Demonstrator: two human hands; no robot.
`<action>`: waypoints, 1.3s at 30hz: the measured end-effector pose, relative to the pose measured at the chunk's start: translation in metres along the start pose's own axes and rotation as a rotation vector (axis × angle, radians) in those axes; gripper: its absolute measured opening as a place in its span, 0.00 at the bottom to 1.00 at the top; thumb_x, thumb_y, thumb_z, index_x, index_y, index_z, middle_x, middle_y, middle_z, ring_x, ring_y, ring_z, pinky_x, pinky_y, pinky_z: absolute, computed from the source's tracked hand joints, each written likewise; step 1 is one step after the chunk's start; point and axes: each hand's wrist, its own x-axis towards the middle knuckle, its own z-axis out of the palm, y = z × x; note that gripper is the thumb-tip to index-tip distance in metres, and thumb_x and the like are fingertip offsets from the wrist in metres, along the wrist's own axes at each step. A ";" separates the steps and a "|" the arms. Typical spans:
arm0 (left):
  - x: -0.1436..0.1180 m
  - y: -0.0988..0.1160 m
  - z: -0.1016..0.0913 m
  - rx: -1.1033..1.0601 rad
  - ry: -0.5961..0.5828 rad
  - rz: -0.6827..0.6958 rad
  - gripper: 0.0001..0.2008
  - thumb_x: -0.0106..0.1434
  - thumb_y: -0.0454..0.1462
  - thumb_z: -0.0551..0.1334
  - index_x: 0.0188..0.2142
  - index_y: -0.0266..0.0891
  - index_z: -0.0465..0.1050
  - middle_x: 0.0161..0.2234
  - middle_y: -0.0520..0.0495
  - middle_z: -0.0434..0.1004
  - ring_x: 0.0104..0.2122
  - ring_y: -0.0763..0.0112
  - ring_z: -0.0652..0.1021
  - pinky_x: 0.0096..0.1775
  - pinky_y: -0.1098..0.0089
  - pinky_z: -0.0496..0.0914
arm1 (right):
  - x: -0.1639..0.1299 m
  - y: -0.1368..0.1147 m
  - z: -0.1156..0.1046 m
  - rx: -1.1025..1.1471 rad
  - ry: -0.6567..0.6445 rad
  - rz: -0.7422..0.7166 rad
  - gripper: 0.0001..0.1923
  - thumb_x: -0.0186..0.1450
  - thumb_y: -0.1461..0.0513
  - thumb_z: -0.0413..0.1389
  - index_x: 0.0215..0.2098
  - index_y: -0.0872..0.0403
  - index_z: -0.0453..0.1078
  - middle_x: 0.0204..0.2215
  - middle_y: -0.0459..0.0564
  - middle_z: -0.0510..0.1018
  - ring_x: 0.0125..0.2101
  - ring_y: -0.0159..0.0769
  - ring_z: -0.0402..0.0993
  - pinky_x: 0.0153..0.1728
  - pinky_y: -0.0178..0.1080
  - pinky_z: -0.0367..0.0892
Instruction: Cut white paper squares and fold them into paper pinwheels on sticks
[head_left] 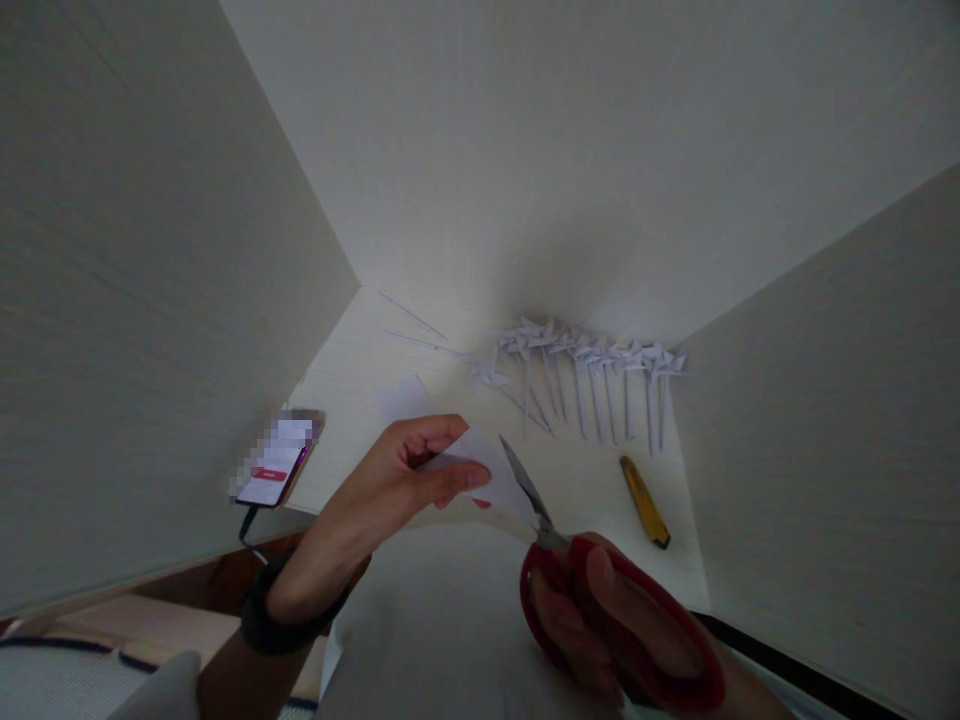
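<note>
Scissors (559, 560) with red handles sit in the right hand (600, 620), low and right of centre, and their grey blades point up and to the left, toward the small piece of white paper (491, 475) that the left hand (397, 485) holds above the near edge of the desk (360, 340). That is the relation that matters here: the blades' long axis runs on a diagonal from the handles at lower right to the tip at upper left, and the paper lies right along that line, its lower right edge at the blades. Whether the blades are parted or already closing on the sheet I cannot tell, since they read as 1 narrow grey strip from this angle. The left hand's thumb and fingers are pressed together in a pinch on the paper's left side, so the free part of the sheet sticks out to the right, toward the scissors. The right hand's fingers are curled through the red loops in a closed grip, thumb on top. Of the 2 hands, the left is on the paper and the right reaches it only through the blades. Farther back on the desk lies a row of small white paper pinwheels (592, 365) on thin sticks, with a yellow utility knife (645, 502) to the right and nearer, and a phone (274, 462) leaning at the left wall.
</note>
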 end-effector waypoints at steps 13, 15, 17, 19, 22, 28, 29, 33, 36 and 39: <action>0.000 0.000 0.003 -0.021 -0.063 -0.083 0.10 0.52 0.40 0.67 0.24 0.38 0.69 0.20 0.55 0.66 0.21 0.78 0.64 0.25 0.75 0.59 | 0.002 -0.010 0.008 -0.010 0.129 -0.024 0.26 0.67 0.42 0.45 0.26 0.54 0.61 0.17 0.39 0.63 0.17 0.23 0.57 0.18 0.29 0.54; 0.000 -0.002 0.004 -0.033 -0.052 -0.067 0.11 0.52 0.39 0.68 0.23 0.38 0.67 0.20 0.56 0.65 0.20 0.79 0.63 0.25 0.75 0.59 | 0.002 -0.007 0.009 0.006 0.126 -0.013 0.27 0.67 0.41 0.44 0.26 0.54 0.61 0.17 0.39 0.63 0.16 0.23 0.57 0.17 0.28 0.53; 0.000 -0.004 0.005 -0.039 -0.039 -0.063 0.11 0.52 0.39 0.68 0.23 0.38 0.67 0.20 0.56 0.66 0.20 0.79 0.63 0.25 0.75 0.59 | 0.004 0.000 0.008 0.032 0.114 -0.018 0.28 0.65 0.40 0.43 0.26 0.54 0.60 0.16 0.39 0.62 0.14 0.23 0.55 0.15 0.29 0.51; -0.001 -0.004 0.006 -0.045 -0.021 -0.077 0.10 0.52 0.39 0.68 0.24 0.38 0.68 0.21 0.56 0.67 0.20 0.79 0.64 0.25 0.75 0.59 | 0.005 0.006 0.007 0.040 0.118 -0.018 0.28 0.65 0.38 0.43 0.27 0.54 0.60 0.16 0.39 0.62 0.13 0.22 0.54 0.14 0.29 0.50; -0.001 -0.003 0.007 -0.054 -0.010 -0.082 0.11 0.52 0.40 0.68 0.23 0.38 0.68 0.21 0.55 0.67 0.21 0.78 0.65 0.26 0.74 0.60 | 0.005 0.009 0.006 0.043 0.129 0.005 0.28 0.64 0.38 0.45 0.28 0.53 0.61 0.16 0.38 0.62 0.13 0.22 0.53 0.14 0.29 0.50; -0.001 -0.003 0.007 -0.059 -0.052 -0.075 0.10 0.52 0.40 0.68 0.24 0.38 0.70 0.22 0.54 0.71 0.20 0.78 0.65 0.24 0.74 0.58 | 0.005 0.003 0.012 0.081 0.142 -0.006 0.26 0.68 0.42 0.41 0.26 0.52 0.59 0.16 0.38 0.60 0.13 0.23 0.52 0.13 0.27 0.50; -0.001 -0.003 0.007 -0.062 -0.042 -0.076 0.10 0.52 0.40 0.68 0.24 0.38 0.70 0.23 0.54 0.71 0.20 0.78 0.65 0.24 0.75 0.59 | 0.003 0.003 0.012 0.067 0.141 -0.010 0.26 0.68 0.42 0.41 0.27 0.52 0.59 0.16 0.38 0.60 0.13 0.23 0.52 0.13 0.27 0.51; -0.001 -0.005 0.001 -0.084 0.077 -0.019 0.08 0.52 0.39 0.68 0.26 0.38 0.72 0.23 0.54 0.73 0.21 0.79 0.66 0.24 0.76 0.59 | -0.011 0.011 -0.006 -0.092 0.076 0.015 0.28 0.67 0.40 0.40 0.30 0.54 0.62 0.18 0.40 0.63 0.15 0.23 0.55 0.16 0.28 0.54; 0.002 -0.007 -0.007 -0.116 0.191 0.070 0.08 0.53 0.38 0.68 0.33 0.40 0.73 0.22 0.56 0.73 0.19 0.80 0.66 0.22 0.78 0.57 | -0.008 0.036 -0.042 -0.573 0.255 0.189 0.29 0.66 0.40 0.39 0.36 0.55 0.66 0.19 0.41 0.66 0.15 0.26 0.60 0.15 0.30 0.56; 0.004 -0.009 -0.009 -0.167 0.174 0.109 0.19 0.57 0.39 0.66 0.48 0.47 0.69 0.23 0.57 0.73 0.20 0.79 0.68 0.22 0.78 0.58 | 0.020 0.069 -0.084 -1.055 0.522 0.286 0.21 0.66 0.48 0.50 0.29 0.56 0.69 0.24 0.50 0.73 0.26 0.36 0.73 0.27 0.36 0.67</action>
